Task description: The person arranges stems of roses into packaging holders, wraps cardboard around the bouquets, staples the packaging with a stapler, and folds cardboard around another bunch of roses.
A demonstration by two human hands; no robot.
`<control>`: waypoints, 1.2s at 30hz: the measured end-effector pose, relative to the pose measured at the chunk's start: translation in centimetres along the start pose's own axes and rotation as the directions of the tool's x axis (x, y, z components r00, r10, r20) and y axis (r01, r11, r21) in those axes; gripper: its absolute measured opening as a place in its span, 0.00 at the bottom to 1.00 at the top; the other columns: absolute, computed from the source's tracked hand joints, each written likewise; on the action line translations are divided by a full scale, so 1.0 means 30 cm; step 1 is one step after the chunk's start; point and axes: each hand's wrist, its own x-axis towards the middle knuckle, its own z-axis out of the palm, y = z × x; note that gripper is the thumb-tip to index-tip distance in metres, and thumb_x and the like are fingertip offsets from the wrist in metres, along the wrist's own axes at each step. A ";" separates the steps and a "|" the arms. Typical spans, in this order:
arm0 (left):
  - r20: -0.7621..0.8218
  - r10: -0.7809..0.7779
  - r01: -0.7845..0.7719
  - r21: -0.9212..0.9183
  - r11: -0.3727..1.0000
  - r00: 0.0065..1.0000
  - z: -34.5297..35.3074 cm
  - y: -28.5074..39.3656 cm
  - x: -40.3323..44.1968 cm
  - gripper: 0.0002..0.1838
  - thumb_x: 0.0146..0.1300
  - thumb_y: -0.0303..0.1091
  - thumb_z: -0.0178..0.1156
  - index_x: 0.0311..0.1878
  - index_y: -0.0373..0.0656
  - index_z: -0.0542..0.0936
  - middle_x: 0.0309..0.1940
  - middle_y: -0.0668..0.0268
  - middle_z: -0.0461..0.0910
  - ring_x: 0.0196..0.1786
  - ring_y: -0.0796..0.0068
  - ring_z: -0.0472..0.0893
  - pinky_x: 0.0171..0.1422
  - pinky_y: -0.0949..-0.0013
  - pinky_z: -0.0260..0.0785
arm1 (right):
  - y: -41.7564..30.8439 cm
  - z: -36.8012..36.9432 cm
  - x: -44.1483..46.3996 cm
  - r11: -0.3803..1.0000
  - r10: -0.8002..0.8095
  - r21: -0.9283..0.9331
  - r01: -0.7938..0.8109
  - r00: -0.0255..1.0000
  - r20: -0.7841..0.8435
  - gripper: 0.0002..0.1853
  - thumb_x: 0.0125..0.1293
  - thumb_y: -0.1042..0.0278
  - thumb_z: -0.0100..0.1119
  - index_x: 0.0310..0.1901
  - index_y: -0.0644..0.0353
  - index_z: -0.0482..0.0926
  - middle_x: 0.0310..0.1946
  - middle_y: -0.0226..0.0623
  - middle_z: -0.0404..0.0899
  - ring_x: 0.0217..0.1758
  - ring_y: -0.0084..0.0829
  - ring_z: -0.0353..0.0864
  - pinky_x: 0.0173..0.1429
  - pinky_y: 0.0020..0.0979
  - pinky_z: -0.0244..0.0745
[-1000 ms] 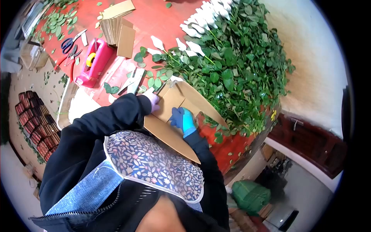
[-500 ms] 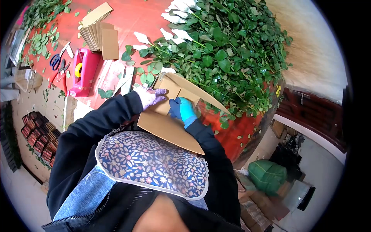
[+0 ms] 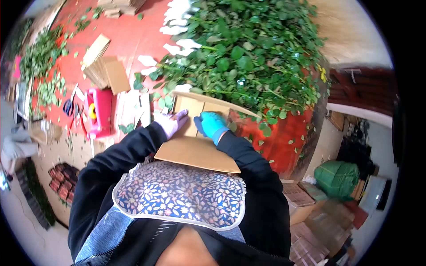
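An opened piece of brown cardboard (image 3: 195, 153) with raised side flaps lies at the table's near edge, in front of the patterned apron. My left hand (image 3: 171, 123), in a thin purple glove, rests on its left part with the fingers slightly apart. My right hand (image 3: 210, 124), in a blue glove, is on the middle of the cardboard. Its fingers are curled, and whether they hold anything is hidden. Beyond the far flap lies a big pile of leafy green stems (image 3: 248, 53), with white-wrapped heads (image 3: 177, 20) along its left side.
On the red table (image 3: 133, 33) are a pink tape dispenser (image 3: 101, 113), dark-handled scissors (image 3: 69, 105), red-handled cutters (image 3: 79, 120), folded cardboard pieces (image 3: 116, 76) and loose leaves (image 3: 51, 91). A green bundle (image 3: 337, 178) and boxes (image 3: 298, 199) are at the lower right. A person (image 3: 18, 148) is at the far left.
The view has turned, shifting the table items. My left hand has come further onto the cardboard and spread its fingers. My right hand stays on the middle of the cardboard.
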 end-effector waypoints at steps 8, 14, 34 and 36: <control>0.177 -0.120 0.128 -0.034 0.991 0.977 0.031 -0.014 0.002 0.20 0.69 0.36 0.51 0.64 0.53 0.72 0.55 0.58 0.79 0.35 0.57 0.84 0.41 0.53 0.76 | -0.097 -0.291 -0.114 0.985 -0.170 0.028 0.172 0.911 0.377 0.22 0.66 0.46 0.53 0.44 0.58 0.82 0.31 0.44 0.85 0.34 0.42 0.85 0.45 0.37 0.79; 0.226 -0.206 0.226 -0.068 0.972 0.952 -0.034 0.033 0.031 0.17 0.68 0.32 0.48 0.59 0.48 0.73 0.63 0.60 0.74 0.36 0.62 0.84 0.47 0.54 0.74 | -0.263 -0.825 -0.184 0.838 -0.298 0.395 0.377 0.922 -0.247 0.17 0.67 0.61 0.59 0.53 0.61 0.79 0.41 0.46 0.85 0.41 0.44 0.85 0.49 0.38 0.78; 0.565 -0.269 0.461 -0.227 0.858 0.780 -0.160 0.137 0.145 0.17 0.72 0.33 0.42 0.60 0.50 0.73 0.56 0.63 0.77 0.48 0.61 0.81 0.62 0.51 0.64 | 0.050 -1.050 0.074 0.938 -0.344 -0.166 0.304 0.764 -0.546 0.09 0.65 0.65 0.59 0.41 0.60 0.82 0.37 0.44 0.82 0.39 0.43 0.82 0.43 0.38 0.76; 0.444 -0.238 0.343 -0.171 0.924 0.864 -0.067 0.112 0.094 0.18 0.72 0.32 0.42 0.60 0.50 0.74 0.57 0.62 0.77 0.50 0.61 0.81 0.62 0.51 0.66 | 0.048 -1.034 0.087 0.954 -0.290 -0.085 0.287 0.812 -0.506 0.12 0.68 0.68 0.59 0.49 0.62 0.80 0.40 0.42 0.83 0.42 0.34 0.82 0.46 0.33 0.77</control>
